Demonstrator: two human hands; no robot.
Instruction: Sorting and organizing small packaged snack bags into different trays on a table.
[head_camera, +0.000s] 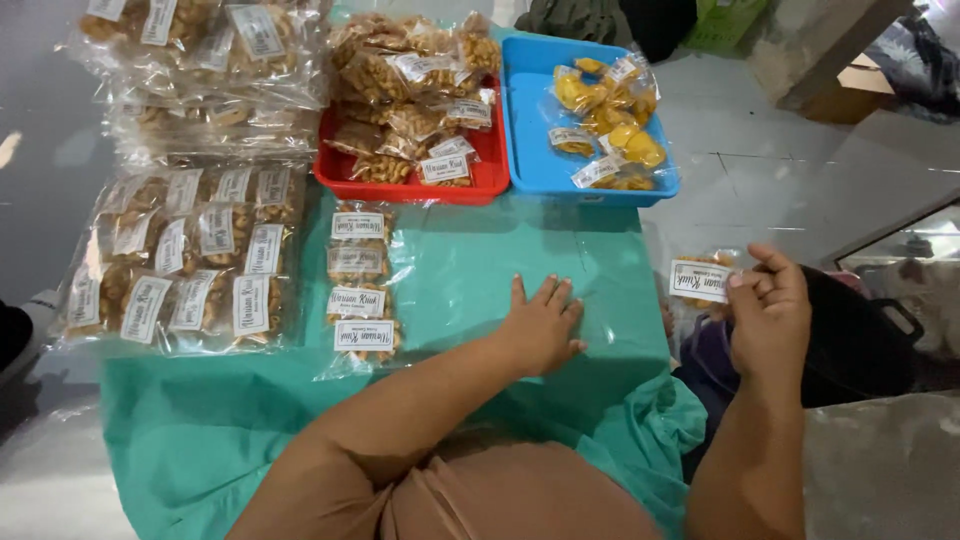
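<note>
The right hand (768, 312) pinches a small clear snack packet (700, 280) between thumb and fingertips, closed on its right edge, and holds it off the right side of the table, above the floor and well apart from the trays. The packet lies with its long axis roughly level, running left to right, its white label facing up toward the camera (the snacks behind the label are mostly hidden). The left hand (540, 325) rests flat and empty, fingers spread and pointing away from the person, on the green cloth (480, 260) that covers the table. Just left of it a column of four labelled packets (360, 285) lies in a row, and beyond that a larger stack of packets (190, 260). At the far edge stand a red tray (480, 180) and a blue tray (530, 140), side by side and touching, both holding packets. A dark bag (860, 340) sits behind the right hand.
</note>
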